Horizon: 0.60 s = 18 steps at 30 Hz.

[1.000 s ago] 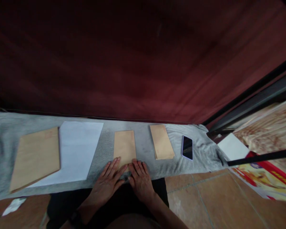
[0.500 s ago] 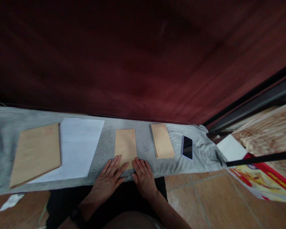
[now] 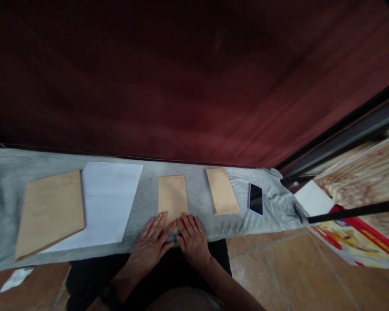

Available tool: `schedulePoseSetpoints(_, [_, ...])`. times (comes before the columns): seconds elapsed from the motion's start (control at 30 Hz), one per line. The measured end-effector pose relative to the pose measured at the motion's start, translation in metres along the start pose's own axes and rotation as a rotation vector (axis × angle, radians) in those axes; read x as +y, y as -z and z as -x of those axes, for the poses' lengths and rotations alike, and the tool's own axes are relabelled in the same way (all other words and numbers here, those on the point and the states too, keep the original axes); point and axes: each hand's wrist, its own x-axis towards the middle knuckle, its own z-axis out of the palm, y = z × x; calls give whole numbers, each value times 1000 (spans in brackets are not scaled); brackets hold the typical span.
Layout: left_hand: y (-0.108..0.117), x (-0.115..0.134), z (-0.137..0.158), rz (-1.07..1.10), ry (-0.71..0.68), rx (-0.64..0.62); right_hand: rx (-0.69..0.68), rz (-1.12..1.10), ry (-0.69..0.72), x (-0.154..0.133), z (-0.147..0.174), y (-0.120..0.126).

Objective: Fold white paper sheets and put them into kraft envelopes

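A small brown paper envelope (image 3: 172, 194) with red print near its top right corner lies flat before me on the grey cloth (image 3: 199, 201). My left hand (image 3: 153, 239) rests with spread fingers on its lower left edge, the thumb pointing inward. Over its lower right corner lies my right hand (image 3: 192, 237), palm down, fingers stretched out. The two hands almost meet, and they cover the envelope's bottom end. To the right is a small stack of similar envelopes (image 3: 222, 192), slightly fanned.
On the left, large brown envelopes (image 3: 52, 209) overlap white paper sheets (image 3: 112, 198). A phone (image 3: 256, 199) lies at the right. A dark red panel (image 3: 181, 86) rises behind the cloth. Past a black bar (image 3: 353, 211) sits a red and yellow box (image 3: 359, 242) above the tiled floor (image 3: 272, 268).
My right hand has slid slightly left over the envelope's lower corner, closer to my left hand. The whole view has shifted a little; the envelopes, paper and phone keep their places.
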Motion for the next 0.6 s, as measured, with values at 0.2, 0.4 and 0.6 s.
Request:
schedulePoseSetpoints(0.2, [3,3,5,-34,16,31,10,-6,-50,4,7,0])
schedulePoseSetpoints(0.4, [-1,6,7,-56,34,45,45,-112,-230,4,-8,3])
schedulePoseSetpoints(0.6, [-1,6,7,-72,38,56,87,-470,-492,10,-42,-12])
